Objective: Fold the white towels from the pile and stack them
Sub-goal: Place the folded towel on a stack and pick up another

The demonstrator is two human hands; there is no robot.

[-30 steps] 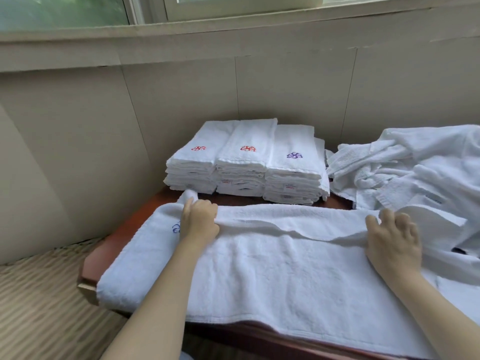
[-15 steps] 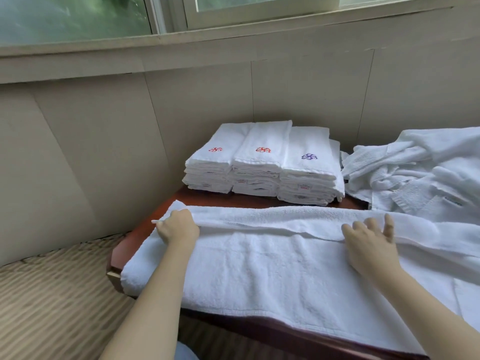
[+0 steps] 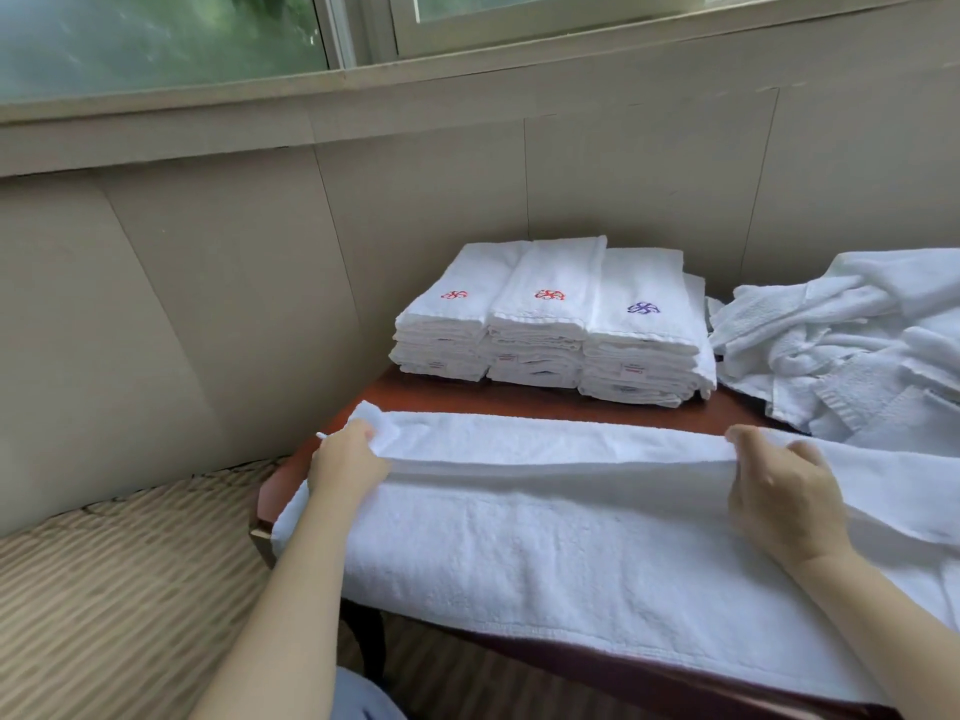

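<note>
A long white towel (image 3: 561,532) lies spread across the front of a dark red-brown table (image 3: 524,397), its near edge hanging over the table's front. My left hand (image 3: 345,462) pinches the towel's far folded edge near its left end. Further right, my right hand (image 3: 779,485) grips the same far edge. Behind the towel stand three side-by-side stacks of folded white towels (image 3: 550,324), two topped with red emblems and one with a purple emblem. A loose pile of unfolded white towels (image 3: 852,345) sits at the right.
A beige panelled wall (image 3: 249,283) rises behind and to the left of the table, with a window (image 3: 156,39) above it. Striped beige carpet (image 3: 114,589) covers the floor at the left. Bare table shows between the stacks and the spread towel.
Both hands went from pressing flat on the towel to gripping its far folded edge, the left sliding toward the towel's left end. The purple emblem near my left hand is now folded under.
</note>
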